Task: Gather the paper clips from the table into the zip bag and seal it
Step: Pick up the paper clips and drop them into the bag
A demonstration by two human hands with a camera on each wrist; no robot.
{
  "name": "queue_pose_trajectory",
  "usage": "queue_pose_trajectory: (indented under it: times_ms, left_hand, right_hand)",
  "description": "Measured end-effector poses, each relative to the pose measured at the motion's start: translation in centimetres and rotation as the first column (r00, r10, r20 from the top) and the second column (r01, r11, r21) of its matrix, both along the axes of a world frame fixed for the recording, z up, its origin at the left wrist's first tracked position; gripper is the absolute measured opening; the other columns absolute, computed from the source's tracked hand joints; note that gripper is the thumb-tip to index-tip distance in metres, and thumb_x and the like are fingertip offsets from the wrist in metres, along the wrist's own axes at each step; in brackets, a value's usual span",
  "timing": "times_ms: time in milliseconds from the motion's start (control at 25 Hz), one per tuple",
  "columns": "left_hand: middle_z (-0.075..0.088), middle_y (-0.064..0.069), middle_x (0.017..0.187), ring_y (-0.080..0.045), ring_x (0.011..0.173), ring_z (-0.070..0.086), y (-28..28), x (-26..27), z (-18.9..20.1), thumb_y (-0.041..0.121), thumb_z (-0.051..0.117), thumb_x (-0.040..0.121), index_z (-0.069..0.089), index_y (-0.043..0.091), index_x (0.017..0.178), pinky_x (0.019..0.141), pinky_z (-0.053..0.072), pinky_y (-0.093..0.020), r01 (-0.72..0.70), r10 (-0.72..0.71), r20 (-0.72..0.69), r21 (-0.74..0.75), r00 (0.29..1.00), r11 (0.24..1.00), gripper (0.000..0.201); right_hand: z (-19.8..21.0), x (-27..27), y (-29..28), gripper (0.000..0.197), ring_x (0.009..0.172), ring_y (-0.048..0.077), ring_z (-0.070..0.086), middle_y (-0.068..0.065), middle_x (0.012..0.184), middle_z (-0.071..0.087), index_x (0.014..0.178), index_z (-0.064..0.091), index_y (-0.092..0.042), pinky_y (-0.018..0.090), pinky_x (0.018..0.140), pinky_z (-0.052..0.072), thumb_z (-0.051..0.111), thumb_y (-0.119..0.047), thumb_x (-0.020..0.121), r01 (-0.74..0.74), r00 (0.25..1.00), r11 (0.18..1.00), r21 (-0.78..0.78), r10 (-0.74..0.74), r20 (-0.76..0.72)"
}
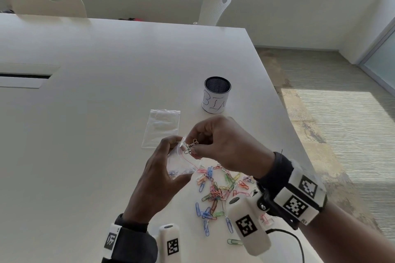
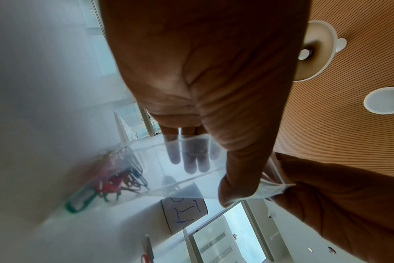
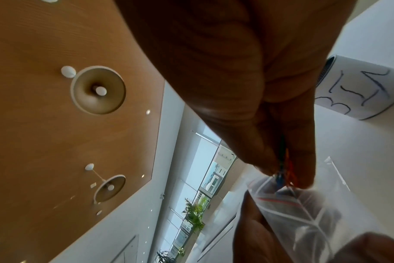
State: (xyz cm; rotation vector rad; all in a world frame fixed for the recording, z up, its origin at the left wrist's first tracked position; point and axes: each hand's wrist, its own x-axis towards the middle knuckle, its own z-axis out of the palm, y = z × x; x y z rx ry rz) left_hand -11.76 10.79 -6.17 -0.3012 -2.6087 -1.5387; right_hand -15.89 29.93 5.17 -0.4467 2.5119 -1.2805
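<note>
White rectangular table [image 1: 106,113], bearing: one black mesh cylindrical cup [image 1: 217,94] wrapped in white paper hand-lettered "BIN", standing upright toward the far right edge; one second clear flat zip bag [image 1: 160,128], lying flat just left of the cup and beyond the hands. Two white perforated chairs [image 1: 214,7] stand behind the far table edge, below a bright window. Loose heap of coloured wire paper clips [image 1: 218,194] (blue, green, pink, red, orange), spread on the table under and near the right wrist; one green clip [image 1: 234,241] lies apart at the near edge. Small clear plastic zip bag with a red seal line [image 1: 181,162], held above the table in front of the heap, mouth open and turned toward the right hand; a few clips already sit in its bottom corner, seen blurred in the left wrist view [image 2: 115,179]. Left hand [image 1: 158,173]: thumb and fingers curled round the bag, pinching its mouth edge, fingers visible through the plastic. Right hand [image 1: 222,145]: fingertips closed on a small bunch of clips [image 1: 191,145] at the bag's mouth. Both wrists carry black straps with white marker-tagged camera blocks.
</note>
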Motion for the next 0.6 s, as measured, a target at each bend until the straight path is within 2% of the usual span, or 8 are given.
queue_pose_trajectory:
  times_ms: [160,240,320,440,520,600]
  left_hand:
    - [0.065,0.019,0.128,0.001,0.118,0.063,-0.1,0.1,-0.2,0.021,0.088,0.080,0.048,0.038,0.137,0.095,0.049,-0.013,-0.014,0.014,0.005,0.000,1.000,1.000,0.072]
    - [0.065,0.018,0.126,0.000,0.117,0.062,-0.2,0.1,-0.2,0.020,0.088,0.080,0.048,0.039,0.135,0.091,0.047,-0.007,-0.019,0.019,0.005,0.000,1.000,1.000,0.071]
    - [0.064,0.018,0.126,-0.002,0.118,0.062,-0.2,0.1,-0.3,0.020,0.089,0.080,0.047,0.039,0.135,0.091,0.047,-0.006,-0.014,0.014,0.004,0.002,1.000,1.000,0.072]
    - [0.064,0.019,0.125,-0.003,0.123,0.061,-0.4,0.1,-0.3,0.019,0.090,0.080,0.047,0.039,0.136,0.099,0.046,-0.010,-0.008,0.008,0.009,0.004,1.000,1.000,0.074]
    - [0.064,0.018,0.124,-0.003,0.124,0.062,-0.5,0.0,-0.4,0.018,0.090,0.081,0.048,0.035,0.138,0.100,0.046,-0.013,-0.007,0.007,0.007,0.011,1.000,1.000,0.072]
    - [0.064,0.017,0.125,-0.005,0.123,0.062,-0.6,0.0,-0.3,0.018,0.091,0.080,0.049,0.032,0.139,0.101,0.048,-0.019,-0.007,0.007,0.003,0.009,1.000,1.000,0.073]
  right_hand:
    - [-0.4,-0.1,-0.4,0.013,0.085,0.018,0.080,0.005,0.090,0.083,0.101,0.082,-0.008,0.042,0.082,0.065,0.075,-0.004,0.091,-0.042,0.998,0.998,0.045,0.044,-0.052]
    - [-0.1,-0.1,-0.2,0.015,0.087,0.011,0.080,0.003,0.094,0.083,0.104,0.082,-0.008,0.033,0.085,0.065,0.076,-0.004,0.092,-0.038,0.996,0.999,0.031,0.041,-0.077]
    - [0.3,-0.3,0.4,0.015,0.086,0.008,0.079,0.001,0.093,0.083,0.104,0.082,-0.008,0.027,0.087,0.065,0.078,-0.003,0.090,-0.004,0.995,1.000,-0.007,0.003,-0.098]
    - [-0.4,-1.0,2.3,0.009,0.079,0.007,0.078,-0.002,0.085,0.081,0.096,0.082,-0.010,0.023,0.081,0.065,0.081,-0.005,0.088,0.119,0.976,0.992,-0.035,-0.124,-0.181]
    - [-1.9,-1.2,3.4,0.008,0.080,0.005,0.075,-0.006,0.089,0.079,0.099,0.081,-0.013,0.023,0.079,0.064,0.080,-0.014,0.091,0.148,0.970,0.985,0.084,-0.128,-0.209]
    - [-4.2,-0.9,3.8,0.024,0.093,0.004,0.070,-0.005,0.108,0.075,0.114,0.076,-0.016,0.026,0.086,0.062,0.078,-0.028,0.093,0.045,0.990,0.961,0.273,-0.006,-0.142]
